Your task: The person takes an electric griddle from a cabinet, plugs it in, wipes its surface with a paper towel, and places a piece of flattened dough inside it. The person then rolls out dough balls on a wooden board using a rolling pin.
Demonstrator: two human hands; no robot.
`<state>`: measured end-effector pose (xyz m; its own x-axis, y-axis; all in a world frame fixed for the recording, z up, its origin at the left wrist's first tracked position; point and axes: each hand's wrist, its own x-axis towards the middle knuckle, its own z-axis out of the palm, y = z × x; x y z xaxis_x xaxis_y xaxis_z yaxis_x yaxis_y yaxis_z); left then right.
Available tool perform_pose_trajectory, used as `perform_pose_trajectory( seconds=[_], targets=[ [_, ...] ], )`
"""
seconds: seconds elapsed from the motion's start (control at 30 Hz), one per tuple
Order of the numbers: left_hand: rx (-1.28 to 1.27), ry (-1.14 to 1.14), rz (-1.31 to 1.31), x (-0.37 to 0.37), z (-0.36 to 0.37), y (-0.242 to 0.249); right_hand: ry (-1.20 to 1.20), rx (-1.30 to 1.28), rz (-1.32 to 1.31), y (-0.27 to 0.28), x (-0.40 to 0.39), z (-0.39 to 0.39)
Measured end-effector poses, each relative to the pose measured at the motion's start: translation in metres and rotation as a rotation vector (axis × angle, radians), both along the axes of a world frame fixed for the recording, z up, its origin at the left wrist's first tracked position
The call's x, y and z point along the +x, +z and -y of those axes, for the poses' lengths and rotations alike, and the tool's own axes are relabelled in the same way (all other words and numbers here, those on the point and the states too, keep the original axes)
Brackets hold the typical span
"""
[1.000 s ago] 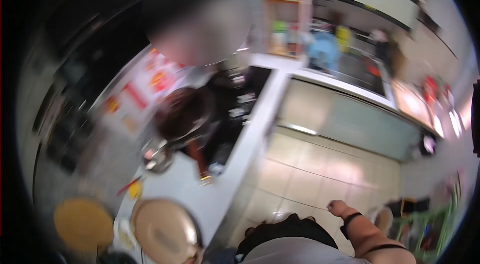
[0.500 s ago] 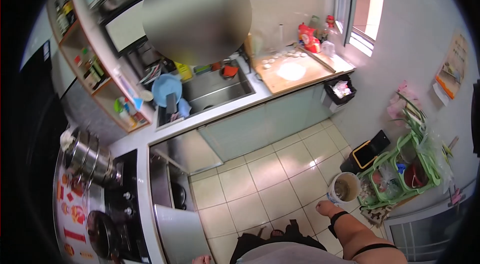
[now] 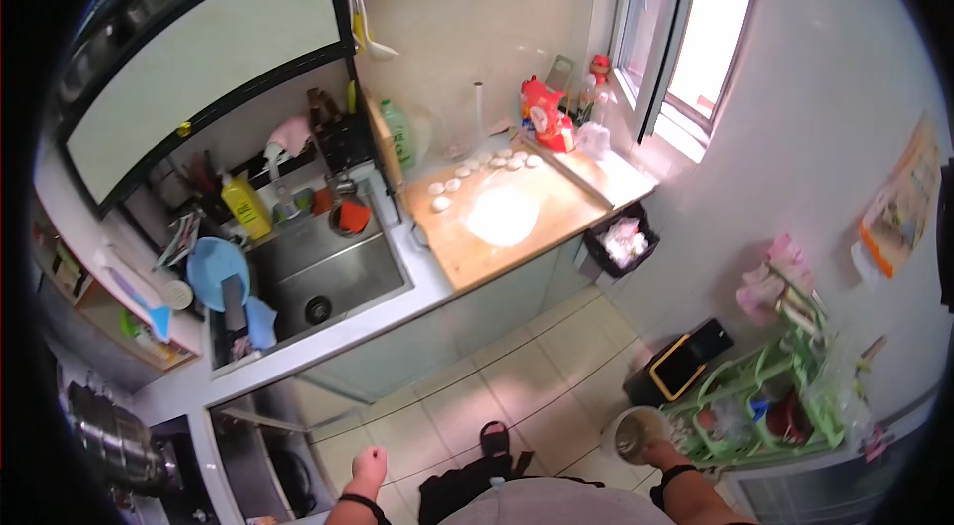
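Here | bucket (image 3: 624, 433) partly behind right fingers (image 3: 653, 450) | left hand (image 3: 370, 466) apart

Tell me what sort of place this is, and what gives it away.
Most likely a home kitchen: there is a steel sink set in the counter, a wooden board bearing small pieces of what looks like dough, and stacked steamer pots.

Free passage runs over the beige tiled floor (image 3: 527, 406) toward the pale wooden board (image 3: 542, 217) at 12 o'clock. The round whitish bucket (image 3: 624, 436) and green plastic basket (image 3: 730, 431) obstruct 2 to 3; the light-blue basin (image 3: 217, 265), 10.
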<state>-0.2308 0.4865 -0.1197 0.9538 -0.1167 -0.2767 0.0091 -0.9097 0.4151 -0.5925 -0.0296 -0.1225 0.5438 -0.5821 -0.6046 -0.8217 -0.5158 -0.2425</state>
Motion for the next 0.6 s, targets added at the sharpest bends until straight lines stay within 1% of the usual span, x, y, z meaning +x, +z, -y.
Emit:
perform_pose_trajectory(
  seconds=[0.03, 0.07, 0.1, 0.13, 0.17, 0.2, 0.23, 0.3, 0.33, 0.37, 0.4, 0.43, 0.5, 0.53, 0.57, 0.6],
  targets=[
    [-0.108, -0.058, 0.02, 0.031, 0.048, 0.024, -0.075, 0.019, -0.065, -0.002, 0.008, 0.019],
    [-0.156, -0.134, 0.072, 0.067, 0.088, 0.019, -0.049, -0.079, -0.066, 0.005, 0.026, 0.039],
    [-0.225, -0.164, -0.017, 0.097, 0.134, 0.044, -0.024, -0.16, -0.072, 0.009, 0.039, 0.051],
    [-0.283, -0.211, 0.033, 0.125, 0.174, 0.05, -0.078, -0.185, 0.062, 0.008, 0.052, 0.065],
    [-0.28, -0.237, 0.019, 0.154, 0.212, 0.051, -0.132, -0.208, 0.198, 0.007, 0.067, 0.079],
    [-0.349, -0.228, 0.024, 0.175, 0.25, 0.064, -0.161, -0.205, 0.289, 0.017, 0.089, 0.086],
    [-0.383, -0.271, 0.039, 0.196, 0.286, 0.084, -0.194, -0.208, 0.384, 0.035, 0.118, 0.094],
    [-0.457, -0.224, -0.046, 0.236, 0.349, 0.089, -0.155, -0.311, 0.511, 0.053, 0.174, 0.12],
    [-0.451, -0.23, -0.049, 0.253, 0.376, 0.093, -0.142, -0.316, 0.566, 0.062, 0.205, 0.137],
    [-0.422, -0.205, 0.008, 0.269, 0.402, 0.094, -0.125, -0.32, 0.62, 0.07, 0.237, 0.156],
    [-0.39, -0.173, 0.063, 0.28, 0.42, 0.091, -0.114, -0.366, 0.667, 0.072, 0.27, 0.178],
    [-0.377, -0.161, 0.057, 0.289, 0.434, 0.084, -0.096, -0.408, 0.714, 0.074, 0.304, 0.201],
    [-0.34, -0.186, 0.134, 0.313, 0.463, 0.073, 0.057, -0.403, 0.89, 0.095, 0.38, 0.245],
    [-0.323, -0.167, 0.138, 0.319, 0.477, 0.076, 0.128, -0.478, 0.964, 0.101, 0.419, 0.267],
    [-0.302, -0.259, 0.19, 0.313, 0.489, 0.082, 0.188, -0.545, 1.027, 0.103, 0.449, 0.282],
    [-0.28, -0.353, 0.232, 0.304, 0.5, 0.086, 0.175, -0.54, 0.947, 0.106, 0.476, 0.295]
  ],
)
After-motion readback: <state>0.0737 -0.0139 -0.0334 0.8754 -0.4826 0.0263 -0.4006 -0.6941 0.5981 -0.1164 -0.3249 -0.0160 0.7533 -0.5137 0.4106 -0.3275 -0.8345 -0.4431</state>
